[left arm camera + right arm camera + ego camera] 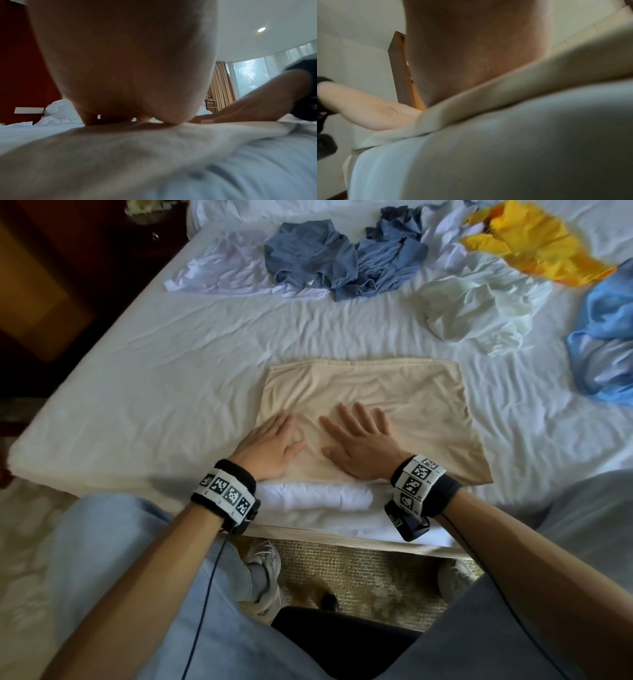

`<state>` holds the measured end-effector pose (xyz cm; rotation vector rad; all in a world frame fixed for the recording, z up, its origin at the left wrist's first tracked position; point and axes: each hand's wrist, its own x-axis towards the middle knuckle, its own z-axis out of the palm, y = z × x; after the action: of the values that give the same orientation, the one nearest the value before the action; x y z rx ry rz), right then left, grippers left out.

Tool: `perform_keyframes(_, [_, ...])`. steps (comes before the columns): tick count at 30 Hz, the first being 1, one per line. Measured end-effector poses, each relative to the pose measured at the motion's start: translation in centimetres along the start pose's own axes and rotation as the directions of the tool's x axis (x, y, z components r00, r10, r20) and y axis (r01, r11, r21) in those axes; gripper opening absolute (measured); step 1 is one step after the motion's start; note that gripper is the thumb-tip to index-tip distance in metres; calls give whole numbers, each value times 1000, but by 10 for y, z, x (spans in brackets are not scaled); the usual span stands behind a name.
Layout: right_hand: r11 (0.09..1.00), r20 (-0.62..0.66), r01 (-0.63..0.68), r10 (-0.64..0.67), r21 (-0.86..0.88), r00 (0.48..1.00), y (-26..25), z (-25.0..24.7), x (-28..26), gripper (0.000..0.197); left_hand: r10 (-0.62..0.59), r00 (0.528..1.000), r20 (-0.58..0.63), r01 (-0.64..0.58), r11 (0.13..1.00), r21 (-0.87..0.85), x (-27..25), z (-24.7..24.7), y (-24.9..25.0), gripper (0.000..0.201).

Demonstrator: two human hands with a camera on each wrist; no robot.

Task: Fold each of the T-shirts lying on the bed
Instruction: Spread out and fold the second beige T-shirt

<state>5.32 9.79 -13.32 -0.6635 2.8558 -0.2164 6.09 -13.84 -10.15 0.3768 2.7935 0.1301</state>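
A beige T-shirt (394, 402) lies flat as a folded rectangle on the white bed (154, 392), close to the near edge. Both my hands press on its near left part with straight fingers. My left hand (270, 443) lies flat at the shirt's left edge. My right hand (359, 440) is spread beside it, palm down. In the left wrist view my left palm (126, 65) bears on the beige T-shirt (106, 155), and the right hand (243, 108) shows beyond. In the right wrist view my right palm (471, 54) presses the beige T-shirt (530, 81).
Unfolded shirts lie at the far side: a white one (222, 268), two slate-blue ones (308, 254) (387, 258), a yellow one (534, 241), a pale crumpled one (479, 309) and a light-blue one (606, 337). A folded white piece (315, 498) sits at the near edge.
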Motion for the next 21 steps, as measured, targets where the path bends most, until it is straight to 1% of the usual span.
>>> perform_keyframes(1, [998,-3,-65,65,-2,998,4,-1,-1,78,-30,998,48,30,1000,-5,5,-2,-2,80])
perform_keyframes(3, [983,-2,-182,182,1,983,12,-2,-3,77,-62,995,75,61,998,12,13,-12,-1,79])
perform_keyframes(7, [970,35,-241,241,22,970,22,-5,-8,74,-146,989,38,143,988,64,24,-27,17,71])
perform_keyframes(9, [962,51,-270,269,26,962,32,-8,-11,74,-152,988,12,150,985,83,26,-28,28,61])
perform_keyframes(11, [963,64,-268,266,32,962,49,-13,-17,74,-100,995,-9,100,992,72,30,-28,41,50])
perform_keyframes(12, [962,69,-270,267,42,961,60,-17,-19,74,-57,998,-15,58,995,78,32,-29,49,50])
perform_keyframes(15, [937,92,-341,334,76,938,102,-29,-24,74,80,996,-37,-76,991,107,37,-34,76,45])
perform_keyframes(18, [915,147,-392,376,100,915,148,-44,-26,74,181,982,-51,-176,980,89,39,-30,106,39])
perform_keyframes(19, [916,168,-389,369,100,914,160,-50,-26,72,216,975,-59,-212,974,77,39,-25,117,40])
perform_keyframes(21, [928,204,-358,332,103,921,175,-61,-24,68,298,951,-81,-295,954,56,37,-13,137,49])
